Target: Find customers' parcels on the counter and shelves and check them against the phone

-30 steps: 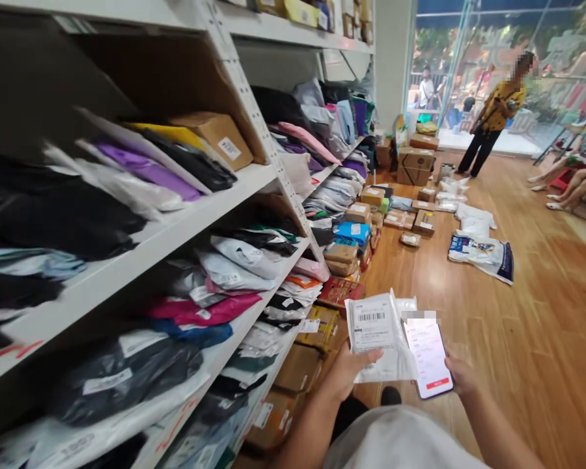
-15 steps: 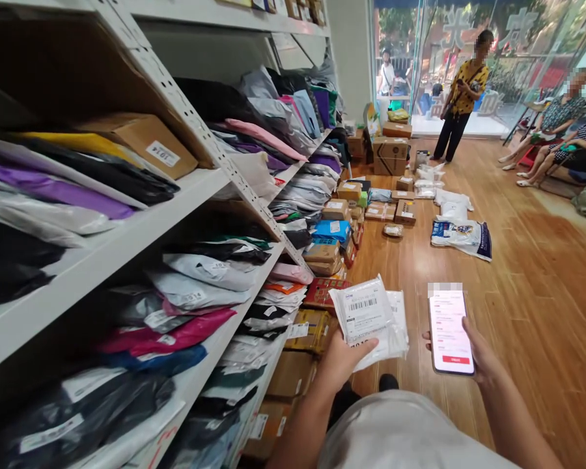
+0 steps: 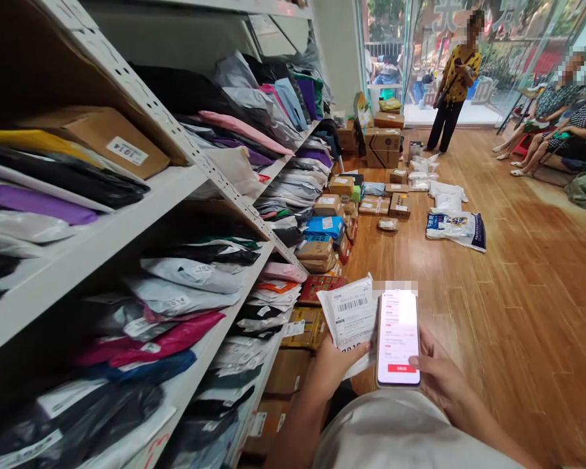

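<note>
My left hand is closed on a white plastic parcel, its thumb pressed over the printed shipping label with a barcode. Right beside the parcel, a smartphone with a lit screen is held upright in my right hand. The right thumb lies over the lower right of the screen, near a red button; the other fingers are behind the phone. The phone covers the parcel's right side.
White metal shelves full of bagged parcels line the left. Cardboard boxes and white bags lie along the wooden floor. A person in a yellow top stands by the glass front; seated people are at right.
The phone in my right hand has moved left, up against the parcel, and the thumb now lies over the screen. The parcel has shifted slightly left in view.
</note>
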`<state>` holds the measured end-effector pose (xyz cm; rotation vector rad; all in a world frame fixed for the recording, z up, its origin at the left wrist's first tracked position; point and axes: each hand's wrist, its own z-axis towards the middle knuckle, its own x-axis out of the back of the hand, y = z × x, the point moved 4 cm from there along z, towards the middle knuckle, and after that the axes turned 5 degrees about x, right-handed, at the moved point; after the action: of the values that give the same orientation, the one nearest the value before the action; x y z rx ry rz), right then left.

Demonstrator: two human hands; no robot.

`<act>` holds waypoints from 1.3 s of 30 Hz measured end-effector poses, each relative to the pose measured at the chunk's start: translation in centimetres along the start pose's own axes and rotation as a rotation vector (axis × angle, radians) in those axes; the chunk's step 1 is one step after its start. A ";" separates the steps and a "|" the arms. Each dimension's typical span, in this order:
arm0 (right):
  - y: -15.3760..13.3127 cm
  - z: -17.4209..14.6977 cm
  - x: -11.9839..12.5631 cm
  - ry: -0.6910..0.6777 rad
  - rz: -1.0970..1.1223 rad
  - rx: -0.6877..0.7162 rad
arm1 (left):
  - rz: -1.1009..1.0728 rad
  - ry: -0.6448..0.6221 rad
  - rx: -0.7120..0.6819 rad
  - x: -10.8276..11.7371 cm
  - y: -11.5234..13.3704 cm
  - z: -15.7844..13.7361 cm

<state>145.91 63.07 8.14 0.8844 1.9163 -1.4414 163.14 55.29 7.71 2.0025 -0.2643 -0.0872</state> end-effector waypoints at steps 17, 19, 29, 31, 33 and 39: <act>0.1 0.1 0.2 -0.084 -0.230 0.093 | -0.016 0.041 0.040 0.0 0.8 -0.6; 0.1 0.0 0.4 -0.077 -0.231 0.075 | -0.016 0.062 0.065 -0.1 0.8 -0.7; 0.3 -0.2 -0.2 -0.100 -0.229 0.031 | 0.025 0.071 0.080 0.0 1.0 -0.8; 0.3 -0.2 -0.2 -0.095 -0.227 0.033 | 0.017 0.071 0.079 0.1 1.1 -0.9; 0.3 -0.2 -0.2 -0.096 -0.235 0.038 | 0.019 0.068 0.074 0.1 1.0 -0.9; 0.1 -0.2 -0.5 -0.117 -0.266 0.063 | 0.029 0.064 0.056 0.1 0.7 -0.8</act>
<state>146.28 63.23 8.50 0.5738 1.9649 -1.6765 163.29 55.70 8.66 2.0527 -0.2575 0.0031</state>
